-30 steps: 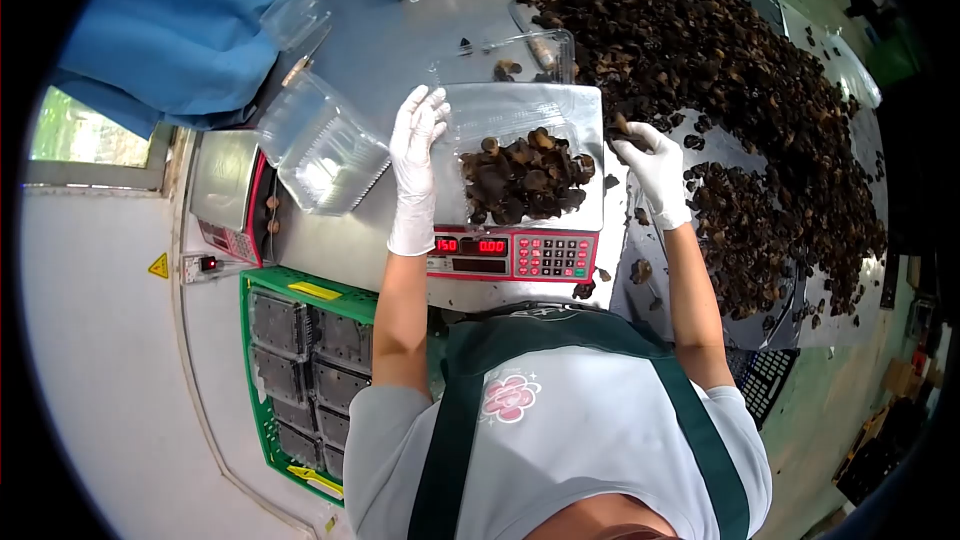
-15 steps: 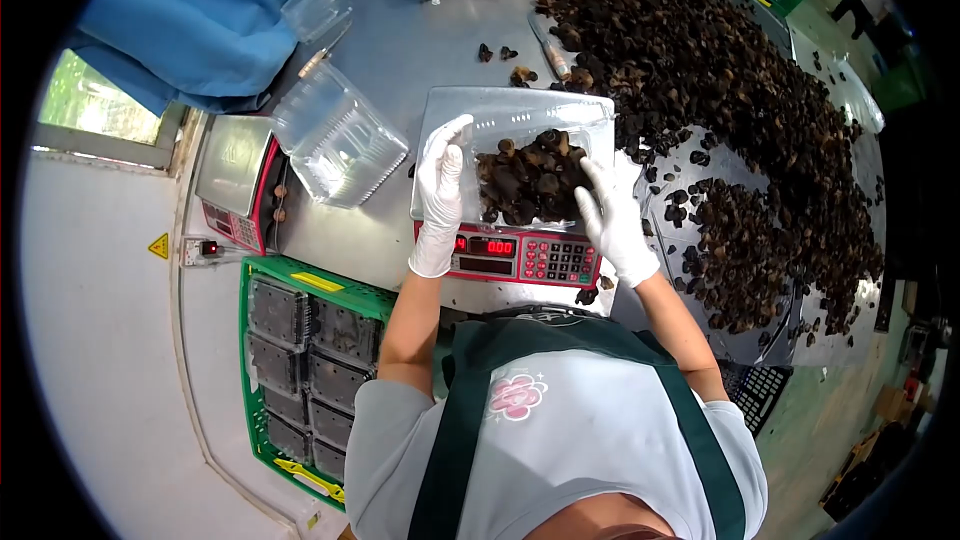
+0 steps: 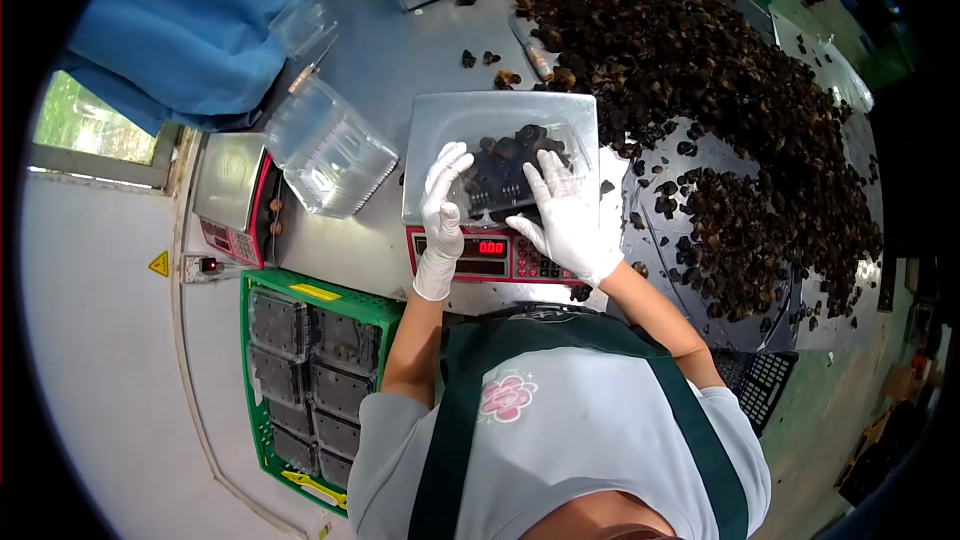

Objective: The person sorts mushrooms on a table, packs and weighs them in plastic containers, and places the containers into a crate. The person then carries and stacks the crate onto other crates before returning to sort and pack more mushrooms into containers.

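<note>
A clear plastic clamshell box (image 3: 480,130) of dark brown mushroom pieces (image 3: 515,147) lies on the metal pan of a red scale (image 3: 420,112). Its see-through lid, with small holes, now lies over the pieces. At the box's left edge is my left hand (image 3: 440,220), white-gloved, fingers slightly bent and thumb apart. My right hand (image 3: 572,215), also gloved, lies flat across the box's right front part with fingers stretched out. Both hands appear to touch the plastic. The scale's display (image 3: 490,248) reads 0.00.
Stacked empty clear boxes (image 3: 335,155) stand left of the scale, beside another scale (image 3: 232,180). A large mushroom heap (image 3: 720,90) spreads to the right. A knife (image 3: 535,50) lies behind. A green crate (image 3: 375,308) of filled boxes sits at lower left.
The box's lid has come down over the mushroom pieces. My right hand has moved left from the box's side onto its top; my left hand stays at the left edge.
</note>
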Demonstrator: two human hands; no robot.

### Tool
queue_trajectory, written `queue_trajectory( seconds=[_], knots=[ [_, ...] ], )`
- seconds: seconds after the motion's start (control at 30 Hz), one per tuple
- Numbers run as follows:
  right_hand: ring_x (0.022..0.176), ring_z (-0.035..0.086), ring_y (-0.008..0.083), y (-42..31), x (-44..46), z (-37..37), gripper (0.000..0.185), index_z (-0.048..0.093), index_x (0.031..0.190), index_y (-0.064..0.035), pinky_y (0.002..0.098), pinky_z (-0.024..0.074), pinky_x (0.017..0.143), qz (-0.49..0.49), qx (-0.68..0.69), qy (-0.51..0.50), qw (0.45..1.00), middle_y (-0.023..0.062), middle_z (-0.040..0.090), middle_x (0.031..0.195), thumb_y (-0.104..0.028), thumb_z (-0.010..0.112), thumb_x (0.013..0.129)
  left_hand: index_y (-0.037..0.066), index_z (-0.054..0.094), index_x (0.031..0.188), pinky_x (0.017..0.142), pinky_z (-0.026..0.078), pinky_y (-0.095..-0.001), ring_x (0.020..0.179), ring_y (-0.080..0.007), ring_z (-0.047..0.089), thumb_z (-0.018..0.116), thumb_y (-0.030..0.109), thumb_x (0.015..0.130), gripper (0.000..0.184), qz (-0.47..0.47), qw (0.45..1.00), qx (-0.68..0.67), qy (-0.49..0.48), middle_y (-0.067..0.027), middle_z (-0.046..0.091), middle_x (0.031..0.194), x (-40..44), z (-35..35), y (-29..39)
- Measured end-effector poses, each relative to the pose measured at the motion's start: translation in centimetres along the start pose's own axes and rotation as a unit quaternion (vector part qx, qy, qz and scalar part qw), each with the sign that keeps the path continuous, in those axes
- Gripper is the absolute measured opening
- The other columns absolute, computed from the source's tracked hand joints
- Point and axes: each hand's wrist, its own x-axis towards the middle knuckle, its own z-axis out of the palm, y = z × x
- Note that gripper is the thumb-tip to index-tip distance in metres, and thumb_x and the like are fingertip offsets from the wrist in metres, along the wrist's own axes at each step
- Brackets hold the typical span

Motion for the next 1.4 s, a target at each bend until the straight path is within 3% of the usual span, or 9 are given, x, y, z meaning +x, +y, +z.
queue_trajectory(
  seconds=[0.13, 0.3, 0.47, 0.53, 0.7, 0.97, 1.17, 1.27, 1.4],
  knots=[
    [0.127, 0.041, 0.0397, 1.3, -2.4, -1.8, 0.052, 0.055, 0.123, -0.0028, 0.0434, 0.034, 0.105, -0.016, 0.026, 0.057, 0.998, 0.0233, 0.044, 0.135, -0.027, 0.07, 0.08, -0.006, 0.059, 0.116, 0.107, 0.03, -0.0419, 0.129, -0.0337, 0.041, 0.041, 0.055, 0.093, 0.067, -0.033, 0.999, 0.001, -0.005, -0.0198, 0.052, 0.13, -0.8, -0.2, 0.7],
    [0.108, 0.058, 0.032, 4.4, -6.3, -2.5, 0.024, 0.066, 0.1, -0.0052, 0.0379, 0.0471, 0.092, 0.038, 0.112, 0.171, 0.978, 0.013, 0.065, 0.103, -0.004, 0.069, 0.076, -0.003, 0.059, 0.117, 0.106, 0.032, -0.0405, 0.128, -0.0332, 0.042, 0.056, 0.03, 0.091, 0.042, -0.057, 0.997, 0.039, -0.025, -0.0189, 0.051, 0.131, -2.0, -0.7, 1.4],
    [0.098, 0.063, 0.026, 5.6, -5.9, -2.5, 0.026, 0.064, 0.108, -0.0026, 0.0312, 0.0491, 0.085, 0.207, 0.24, 0.149, 0.937, 0.0146, 0.065, 0.106, -0.011, 0.066, 0.084, -0.001, 0.059, 0.118, 0.105, 0.034, -0.0387, 0.126, -0.0315, 0.045, 0.059, 0.013, 0.087, 0.034, -0.093, 0.987, 0.124, -0.029, -0.018, 0.049, 0.133, -3.6, -0.4, 2.2],
    [0.106, 0.06, 0.0281, 5.6, -4.4, -2.1, 0.035, 0.061, 0.117, -0.0009, 0.0328, 0.0459, 0.091, 0.281, 0.394, 0.106, 0.869, 0.0174, 0.063, 0.113, -0.022, 0.061, 0.089, -0.001, 0.056, 0.123, 0.106, 0.033, -0.0341, 0.126, -0.0254, 0.044, 0.057, 0.007, 0.089, 0.035, -0.119, 0.987, 0.107, -0.015, -0.0147, 0.048, 0.135, -4.2, -0.3, 2.3],
    [0.129, 0.042, 0.0288, 6.4, -2.4, -1.1, 0.043, 0.057, 0.123, -0.0005, 0.0347, 0.0314, 0.106, 0.189, 0.306, 0.019, 0.933, 0.0209, 0.047, 0.136, -0.031, 0.056, 0.092, -0.001, 0.055, 0.124, 0.105, 0.034, -0.0345, 0.125, -0.0257, 0.045, 0.059, 0.007, 0.087, 0.038, -0.153, 0.987, 0.03, 0.035, -0.0142, 0.049, 0.135, -5.2, 0.4, 1.8],
    [0.128, 0.042, 0.0193, 8.2, -3.0, 0.1, 0.026, 0.068, 0.104, 0.0015, 0.0307, 0.0326, 0.104, 0.321, 0.616, -0.018, 0.719, 0.0184, 0.046, 0.137, -0.016, 0.067, 0.086, 0.001, 0.056, 0.123, 0.104, 0.036, -0.0344, 0.123, -0.0258, 0.047, 0.064, 0.006, 0.084, 0.04, -0.144, 0.986, 0.082, 0.01, -0.0138, 0.048, 0.135, -5.1, 0.0, 2.0],
    [0.091, 0.062, 0.0135, 5.9, -3.6, -0.4, 0.048, 0.048, 0.126, 0.0058, 0.0217, 0.0499, 0.077, 0.324, 0.593, 0.108, 0.729, 0.0129, 0.064, 0.103, -0.005, 0.068, 0.083, 0.0, 0.052, 0.128, 0.104, 0.038, -0.0333, 0.125, -0.0226, 0.046, 0.061, 0.001, 0.085, 0.044, -0.189, 0.981, -0.032, 0.028, -0.0121, 0.045, 0.138, -5.8, 0.1, 1.5],
    [0.068, 0.061, 0.0079, 6.3, -3.7, -1.4, 0.028, 0.057, 0.107, 0.0041, 0.0198, 0.0498, 0.065, 0.36, 0.517, -0.027, 0.776, 0.0017, 0.063, 0.076, -0.013, 0.066, 0.087, -0.001, 0.047, 0.132, 0.104, 0.038, -0.0324, 0.125, -0.0217, 0.045, 0.059, -0.001, 0.086, 0.047, -0.245, 0.957, -0.141, 0.066, -0.0107, 0.043, 0.139, -5.5, 0.1, 2.2],
    [0.068, 0.061, 0.0092, 5.8, -3.4, -2.1, 0.021, 0.057, 0.102, 0.002, 0.0199, 0.0509, 0.063, 0.359, 0.549, -0.088, 0.75, 0.004, 0.063, 0.079, -0.014, 0.062, 0.09, -0.003, 0.042, 0.135, 0.098, 0.041, -0.0285, 0.119, -0.0196, 0.049, 0.058, 0.0, 0.088, 0.05, -0.344, 0.924, -0.143, 0.089, -0.0129, 0.049, 0.131, -5.8, -0.7, 1.5]
  ],
)
